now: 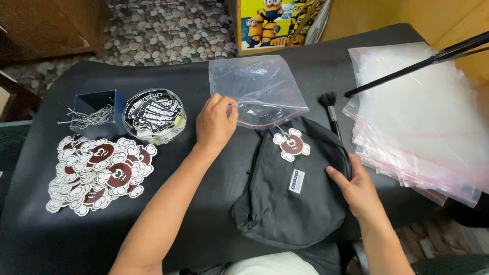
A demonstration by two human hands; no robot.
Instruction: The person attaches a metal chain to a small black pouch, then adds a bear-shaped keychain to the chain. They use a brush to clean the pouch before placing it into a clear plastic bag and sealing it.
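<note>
Hands (216, 124) (356, 189) pinch clear bag (257, 89) and press black pouch (290, 198).

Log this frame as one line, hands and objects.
left hand: pinching clear zip bag edge | right hand: resting on dark pouch | tag: on pouch | surface: black mat

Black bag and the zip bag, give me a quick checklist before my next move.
1. Left hand grips the zip bag at its mouth: ok.
2. Zip bag mouth open: cannot tell.
3. Right hand on the black bag: ok.
4. Tag on black bag: ok.
5. Black bag zipped shut: cannot tell.
6. Brush clear of the black bag: not ok, it touches.
</note>
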